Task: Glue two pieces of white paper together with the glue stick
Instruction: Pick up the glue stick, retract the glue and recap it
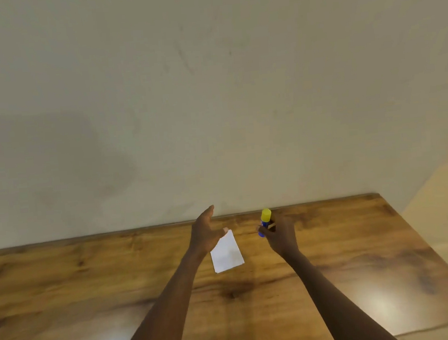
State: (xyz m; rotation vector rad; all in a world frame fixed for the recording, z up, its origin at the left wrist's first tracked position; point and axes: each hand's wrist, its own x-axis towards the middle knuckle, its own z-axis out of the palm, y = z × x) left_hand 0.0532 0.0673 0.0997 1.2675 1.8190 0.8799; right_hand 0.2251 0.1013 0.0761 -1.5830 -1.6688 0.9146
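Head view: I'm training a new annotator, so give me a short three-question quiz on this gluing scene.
1. True or false: the glue stick has its yellow cap on.
2. Which hand holds the glue stick? A) left hand B) right hand C) neither
3. Fill in: the white paper lies on the wooden ____.

Key: 1 true. 2 B. 3 table; the left hand is open by the paper's far corner, and only one sheet can be made out.
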